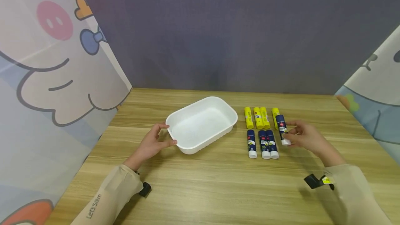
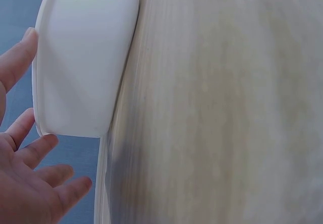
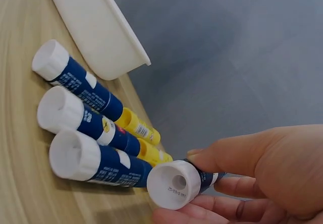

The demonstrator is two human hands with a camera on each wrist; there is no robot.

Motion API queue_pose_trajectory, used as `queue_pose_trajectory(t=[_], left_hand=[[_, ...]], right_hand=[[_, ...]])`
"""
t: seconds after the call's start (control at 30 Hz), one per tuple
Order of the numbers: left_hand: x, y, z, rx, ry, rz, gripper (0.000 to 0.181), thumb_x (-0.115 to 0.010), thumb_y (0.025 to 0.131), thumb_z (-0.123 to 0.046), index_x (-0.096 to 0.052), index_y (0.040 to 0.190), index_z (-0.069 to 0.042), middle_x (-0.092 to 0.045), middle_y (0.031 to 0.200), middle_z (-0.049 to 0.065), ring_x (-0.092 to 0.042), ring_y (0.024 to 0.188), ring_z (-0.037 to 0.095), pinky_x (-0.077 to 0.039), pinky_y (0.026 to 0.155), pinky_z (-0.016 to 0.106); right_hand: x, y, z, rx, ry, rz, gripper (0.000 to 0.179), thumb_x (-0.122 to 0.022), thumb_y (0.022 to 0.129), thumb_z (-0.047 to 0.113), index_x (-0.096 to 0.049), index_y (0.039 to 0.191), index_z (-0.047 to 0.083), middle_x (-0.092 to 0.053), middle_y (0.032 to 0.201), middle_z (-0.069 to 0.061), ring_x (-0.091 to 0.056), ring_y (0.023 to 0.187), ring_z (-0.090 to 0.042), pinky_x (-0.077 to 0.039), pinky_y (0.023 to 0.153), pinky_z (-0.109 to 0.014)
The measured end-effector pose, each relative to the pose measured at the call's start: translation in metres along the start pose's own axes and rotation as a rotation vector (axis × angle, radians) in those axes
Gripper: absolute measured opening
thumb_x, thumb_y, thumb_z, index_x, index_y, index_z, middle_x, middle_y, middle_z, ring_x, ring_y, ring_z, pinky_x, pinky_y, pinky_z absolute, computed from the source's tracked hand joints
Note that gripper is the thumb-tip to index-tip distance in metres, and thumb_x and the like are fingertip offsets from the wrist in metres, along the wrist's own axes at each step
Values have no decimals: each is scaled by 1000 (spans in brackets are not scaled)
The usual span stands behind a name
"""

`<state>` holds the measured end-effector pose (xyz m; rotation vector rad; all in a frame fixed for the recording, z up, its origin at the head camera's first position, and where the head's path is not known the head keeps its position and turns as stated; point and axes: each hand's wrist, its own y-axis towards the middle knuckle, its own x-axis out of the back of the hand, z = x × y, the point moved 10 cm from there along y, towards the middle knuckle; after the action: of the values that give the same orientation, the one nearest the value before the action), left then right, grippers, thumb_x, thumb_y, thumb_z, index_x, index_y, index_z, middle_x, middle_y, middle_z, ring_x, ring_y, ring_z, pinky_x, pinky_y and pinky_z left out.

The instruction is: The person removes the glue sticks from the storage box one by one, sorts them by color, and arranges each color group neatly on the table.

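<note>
My right hand (image 1: 303, 136) pinches a dark blue glue stick with a white end (image 1: 282, 129) between thumb and fingers, its white end turned towards the right wrist camera. The held stick is tilted and overlaps a yellow glue stick (image 1: 275, 114) in the head view. To its left lie three blue glue sticks (image 1: 264, 145), two of them side by side. At the left, my left hand (image 1: 152, 142) touches the rim of a white plastic tray (image 1: 190, 150), thumb and fingers spread around its near left corner. In the left wrist view, the other fingers (image 2: 53, 175) extend loosely below the tray.
Several yellow glue sticks (image 1: 258, 118) lie in a row behind the blue ones, right of the tray. A grey panel (image 1: 218, 37) stands at the back of the wooden table (image 1: 200, 186). Cartoon-printed curtains (image 1: 47, 121) hang on both sides.
</note>
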<state>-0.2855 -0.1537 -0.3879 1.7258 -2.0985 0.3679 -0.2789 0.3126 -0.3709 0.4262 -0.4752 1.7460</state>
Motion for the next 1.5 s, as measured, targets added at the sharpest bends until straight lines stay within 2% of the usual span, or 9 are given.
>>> queue_pose_trajectory(t=[0.2, 0.63, 0.9, 1.2, 1.5], left_hand=[[0, -1, 1, 14, 0, 1, 62, -81, 84, -13, -45, 131, 3, -38, 151, 27, -24, 144, 44, -20, 113, 66], [-2, 0, 3, 30, 13, 10, 64, -81, 84, -17, -44, 132, 3, -34, 154, 27, -22, 145, 44, -20, 114, 65], [-1, -1, -2, 27, 7, 10, 63, -80, 85, -14, -43, 133, 4, -35, 152, 28, -22, 145, 45, -19, 114, 65], [-2, 1, 2, 25, 27, 11, 62, -80, 85, -17, -44, 132, 3, -34, 153, 27, -23, 145, 44, -21, 113, 65], [-3, 2, 3, 20, 29, 18, 63, -81, 85, -18, -44, 132, 3, -32, 155, 27, -20, 146, 45, -20, 113, 66]], right_hand=[[-2, -6, -8, 4, 14, 13, 59, -62, 94, -4, -28, 138, -25, -60, 91, -21, -68, 70, -21, -61, 65, -40], [-12, -16, -36, -112, -1, 70, 60, -64, 94, 1, -30, 136, -25, -60, 95, -20, -67, 74, -19, -61, 65, -36], [-17, -15, -40, -143, 8, 119, 59, -62, 95, 4, -29, 135, -25, -61, 93, -18, -67, 73, -22, -61, 65, -37], [-21, -14, -51, -248, 44, 170, 69, -62, 96, 12, -19, 141, -18, -62, 89, -15, -65, 70, -22, -61, 62, -37], [-20, -15, -56, -252, 73, 178, 71, -63, 97, 14, -18, 142, -16, -63, 91, -15, -66, 70, -23, -61, 62, -37]])
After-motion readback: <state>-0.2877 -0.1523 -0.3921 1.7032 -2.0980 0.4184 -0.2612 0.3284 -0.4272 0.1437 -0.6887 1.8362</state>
